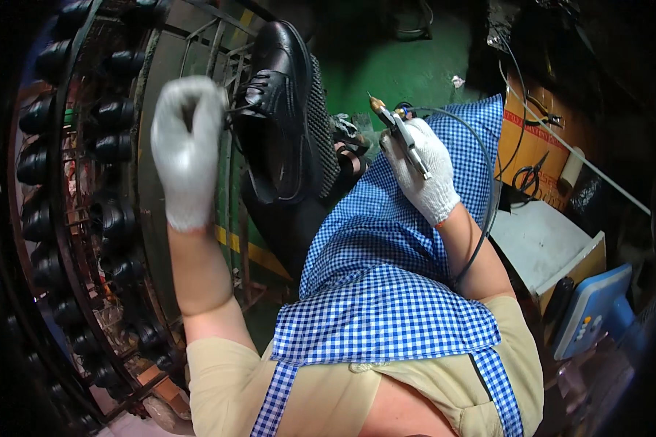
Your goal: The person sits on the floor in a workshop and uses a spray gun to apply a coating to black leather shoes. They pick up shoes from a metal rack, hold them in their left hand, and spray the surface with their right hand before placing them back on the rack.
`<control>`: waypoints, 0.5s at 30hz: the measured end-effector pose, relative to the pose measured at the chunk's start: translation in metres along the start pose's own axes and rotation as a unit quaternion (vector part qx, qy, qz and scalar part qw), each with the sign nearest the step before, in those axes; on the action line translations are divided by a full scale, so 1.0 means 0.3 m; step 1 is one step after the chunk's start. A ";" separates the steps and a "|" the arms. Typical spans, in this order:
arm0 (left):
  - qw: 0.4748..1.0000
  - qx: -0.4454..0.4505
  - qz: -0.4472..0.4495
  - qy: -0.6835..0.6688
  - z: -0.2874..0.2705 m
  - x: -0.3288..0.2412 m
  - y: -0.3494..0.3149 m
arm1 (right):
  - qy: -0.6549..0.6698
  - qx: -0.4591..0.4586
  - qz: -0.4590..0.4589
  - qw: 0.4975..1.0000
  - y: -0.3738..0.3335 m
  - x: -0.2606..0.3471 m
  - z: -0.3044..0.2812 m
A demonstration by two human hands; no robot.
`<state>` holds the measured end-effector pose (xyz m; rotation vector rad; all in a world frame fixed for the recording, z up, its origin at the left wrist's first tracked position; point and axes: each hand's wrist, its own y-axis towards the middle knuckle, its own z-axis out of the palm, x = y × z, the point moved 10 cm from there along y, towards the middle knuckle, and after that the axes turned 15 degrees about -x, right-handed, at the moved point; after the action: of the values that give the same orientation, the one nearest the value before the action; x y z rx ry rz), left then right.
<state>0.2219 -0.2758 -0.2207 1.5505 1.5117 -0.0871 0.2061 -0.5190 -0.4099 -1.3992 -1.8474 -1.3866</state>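
A black leather lace-up shoe [278, 109] rests toe away from me over my dark-trousered left leg, its opening facing me and its laces at the front. Beside it, my left hand [186, 153] in a white knit glove is curled closed and a little blurred; a black shoelace [245, 108] runs from its fingertips to the shoe. My right hand [424, 164], also gloved, grips a small metal spray gun [410, 144] with a brass nozzle pointing away. A thin dark hose [481, 153] leads from the gun down past my right forearm.
At the left stands a metal rack [69, 182] with rows of black shoes. To the right are a cardboard box [543, 138] with pliers [543, 113] and scissors [536, 173], a white board [536, 240] and a blue scale-like device [594, 309]. My blue checked apron [386, 313] covers my lap.
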 end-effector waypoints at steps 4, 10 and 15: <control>0.971 0.223 0.073 0.049 -0.017 -0.076 -0.228 | -0.024 0.045 -0.022 0.998 -0.015 0.021 0.074; 0.910 0.255 0.247 0.214 0.011 -0.157 -0.354 | -0.053 0.091 -0.038 0.994 -0.040 0.020 0.139; 0.937 0.225 0.261 0.052 0.080 -0.252 -0.313 | -0.033 0.023 -0.030 0.999 -0.051 -0.021 0.082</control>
<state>0.1404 -0.3661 -0.2387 2.3157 1.1527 -0.0461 0.2001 -0.4999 -0.4318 -1.3916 -1.9662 -1.3325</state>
